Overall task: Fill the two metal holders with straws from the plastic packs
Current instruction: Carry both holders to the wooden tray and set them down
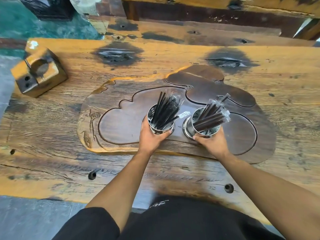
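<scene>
Two shiny metal holders stand side by side on a dark carved wooden tray [121, 129]. The left holder [161, 129] is packed with black straws [165, 110], some still in clear plastic wrap. My left hand [150, 135] is wrapped around its near side. The right holder [205, 130] also holds dark wrapped straws [211, 116] that lean to the right. My right hand [213, 142] grips its near side. No loose plastic pack is in view.
The tray rests on a worn orange-brown wooden table [52, 135] with bolt holes near its front edge. A wooden block with a round hole [39, 71] sits at the far left. Heavy wooden beams [207, 23] run across the back.
</scene>
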`<state>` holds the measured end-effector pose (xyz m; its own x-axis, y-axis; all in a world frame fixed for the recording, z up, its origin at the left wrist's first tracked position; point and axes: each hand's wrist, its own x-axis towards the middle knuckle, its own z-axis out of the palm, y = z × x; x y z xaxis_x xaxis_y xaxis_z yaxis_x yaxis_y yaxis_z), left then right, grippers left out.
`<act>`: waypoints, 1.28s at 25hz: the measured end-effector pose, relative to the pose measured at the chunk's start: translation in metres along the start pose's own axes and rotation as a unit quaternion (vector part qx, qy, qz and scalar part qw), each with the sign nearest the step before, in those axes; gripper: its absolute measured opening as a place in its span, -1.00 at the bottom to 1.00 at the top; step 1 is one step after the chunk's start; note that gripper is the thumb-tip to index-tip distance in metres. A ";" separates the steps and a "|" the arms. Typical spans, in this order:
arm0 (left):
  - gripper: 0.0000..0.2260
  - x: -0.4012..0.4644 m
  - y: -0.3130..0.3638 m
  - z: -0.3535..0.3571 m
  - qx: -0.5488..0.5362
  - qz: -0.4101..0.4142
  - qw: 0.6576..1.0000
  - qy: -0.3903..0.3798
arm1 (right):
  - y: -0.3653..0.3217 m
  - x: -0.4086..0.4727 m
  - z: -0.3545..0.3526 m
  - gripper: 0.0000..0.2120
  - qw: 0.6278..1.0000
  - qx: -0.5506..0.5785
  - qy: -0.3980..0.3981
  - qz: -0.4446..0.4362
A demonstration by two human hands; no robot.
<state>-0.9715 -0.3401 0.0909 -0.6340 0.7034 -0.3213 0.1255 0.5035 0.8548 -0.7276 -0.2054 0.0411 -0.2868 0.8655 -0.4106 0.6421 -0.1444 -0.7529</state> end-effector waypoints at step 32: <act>-0.84 -0.171 -0.031 0.109 0.201 -0.182 0.949 -0.162 | 0.122 -0.172 -0.095 -0.83 0.980 -0.135 -0.080 0.123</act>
<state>-0.7838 -0.4210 0.0752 -0.4318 0.5312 -0.7290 0.2663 0.8472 0.4596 -0.5318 -0.3264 0.0688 -0.1939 0.7305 -0.6549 0.8641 -0.1890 -0.4666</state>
